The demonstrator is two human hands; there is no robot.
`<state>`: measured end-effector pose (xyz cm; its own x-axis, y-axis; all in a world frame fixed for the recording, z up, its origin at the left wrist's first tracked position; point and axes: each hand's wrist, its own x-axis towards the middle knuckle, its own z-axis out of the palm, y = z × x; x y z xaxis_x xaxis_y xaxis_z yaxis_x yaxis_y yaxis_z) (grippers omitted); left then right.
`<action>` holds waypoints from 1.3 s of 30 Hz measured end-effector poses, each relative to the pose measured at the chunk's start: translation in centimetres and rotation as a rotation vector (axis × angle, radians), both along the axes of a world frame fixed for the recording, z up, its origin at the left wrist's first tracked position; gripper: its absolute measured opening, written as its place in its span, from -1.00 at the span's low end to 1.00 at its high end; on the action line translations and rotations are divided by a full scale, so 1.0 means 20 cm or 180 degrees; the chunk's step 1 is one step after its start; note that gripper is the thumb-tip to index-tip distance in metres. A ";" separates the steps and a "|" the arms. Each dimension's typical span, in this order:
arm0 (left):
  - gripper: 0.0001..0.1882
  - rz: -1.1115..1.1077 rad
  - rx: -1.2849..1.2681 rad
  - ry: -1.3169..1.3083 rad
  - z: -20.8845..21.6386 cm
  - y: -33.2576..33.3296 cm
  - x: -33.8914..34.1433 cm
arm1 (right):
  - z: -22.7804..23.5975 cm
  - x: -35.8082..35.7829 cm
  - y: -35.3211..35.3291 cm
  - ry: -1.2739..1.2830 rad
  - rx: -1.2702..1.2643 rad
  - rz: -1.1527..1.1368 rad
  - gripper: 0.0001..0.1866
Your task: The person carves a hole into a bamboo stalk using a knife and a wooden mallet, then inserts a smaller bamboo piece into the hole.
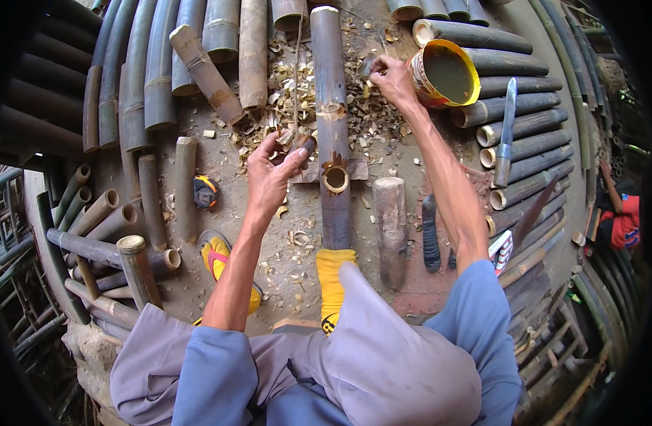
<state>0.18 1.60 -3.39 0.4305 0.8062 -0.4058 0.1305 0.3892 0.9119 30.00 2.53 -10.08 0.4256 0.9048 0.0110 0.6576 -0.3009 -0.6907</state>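
Note:
A thick dark bamboo pole (pixel 331 85) runs away from me down the middle, with a round hole (pixel 335 179) cut in its upper side and a wet-looking patch beside that. Left of the pole, my left hand (pixel 272 170) is closed around a short dark bamboo piece (pixel 302 145). A thin stick (pixel 296 85) extends up from near these fingers; whether they hold it too is unclear. My right hand (pixel 395 79) is pinched beyond the pole's right side, near the bucket, on a small greyish thing that I cannot make out. My yellow-socked foot (pixel 334 284) is at the pole's near end.
A yellow-rimmed bucket (pixel 450 74) of murky liquid stands at right on bamboo lengths, near a long blade (pixel 507 131). Wood chips (pixel 375 121) litter the floor. At left are a tape measure (pixel 206 192) and more bamboo (pixel 159 78). Another person (pixel 620 220) is far right.

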 end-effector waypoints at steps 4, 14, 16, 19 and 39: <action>-0.61 0.0210 -0.0100 -0.0408 -0.04 0.00 0.08 | 0.07 0.01 -0.17 0.1713 0.0002 -0.0701 -0.90; -0.61 0.0270 -0.0035 -0.0247 -0.07 -0.07 0.17 | -0.11 0.06 -0.03 -0.0765 -0.0019 0.0501 -0.78; -0.57 0.0256 -0.0105 -0.0281 -0.09 -0.07 0.15 | -0.19 0.04 -0.05 -0.1277 -0.0069 0.0656 -0.65; -0.60 0.0284 -0.0090 -0.0247 -0.10 -0.06 0.15 | -0.22 0.00 -0.09 -0.1447 0.0185 0.0509 -0.65; -0.41 -0.0809 0.2668 0.1684 0.02 -0.33 0.47 | 0.08 -0.60 -0.61 0.5188 0.1269 -0.1890 -0.78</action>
